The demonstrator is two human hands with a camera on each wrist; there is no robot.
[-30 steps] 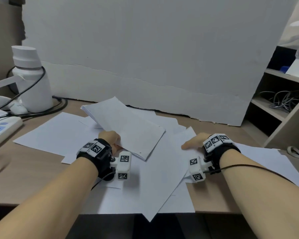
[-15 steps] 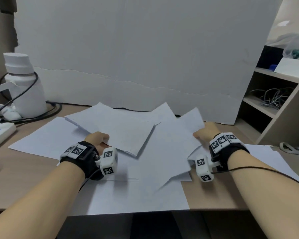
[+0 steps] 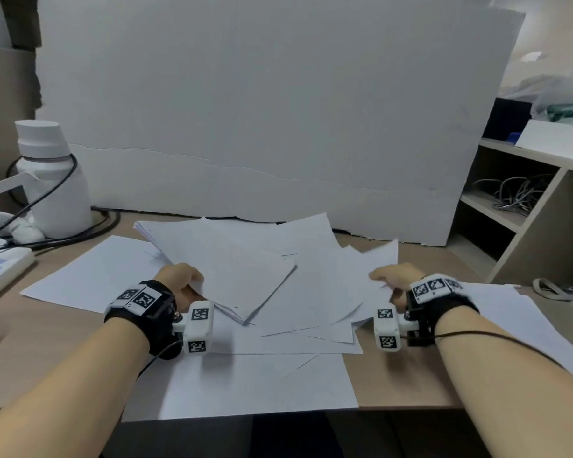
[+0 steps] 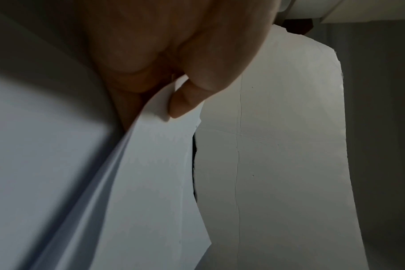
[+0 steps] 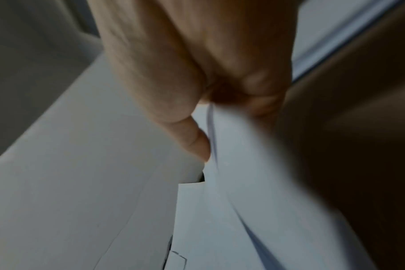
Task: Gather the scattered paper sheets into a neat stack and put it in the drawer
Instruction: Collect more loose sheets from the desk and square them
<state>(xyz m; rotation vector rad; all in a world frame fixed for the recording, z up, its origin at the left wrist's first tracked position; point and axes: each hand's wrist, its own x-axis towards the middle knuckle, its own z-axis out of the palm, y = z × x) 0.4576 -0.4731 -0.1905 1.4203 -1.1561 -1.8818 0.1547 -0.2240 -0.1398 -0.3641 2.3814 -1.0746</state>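
White paper sheets lie scattered over the wooden desk [image 3: 407,381]. My left hand [image 3: 182,279] grips a thin stack of sheets [image 3: 225,262] by its near-left edge, tilted up off the desk; in the left wrist view the thumb [image 4: 185,102] presses on top of that stack [image 4: 150,173]. My right hand [image 3: 391,279] pinches several loose sheets [image 3: 361,276] at their right edge, lifted slightly; the right wrist view shows the thumb [image 5: 197,142] against these sheets [image 5: 243,201]. More single sheets [image 3: 90,276] lie flat underneath and beside. No drawer shows.
A white bottle [image 3: 52,180] with black cables [image 3: 80,233] stands at the back left, a power strip [image 3: 0,269] at the left edge. A large white board [image 3: 262,120] blocks the back. Wooden shelves [image 3: 526,206] with cables stand at the right.
My right hand has taken hold of loose sheets on the right and lifted them, drawing them toward the middle. The left hand keeps its stack, shifted slightly left and lower.
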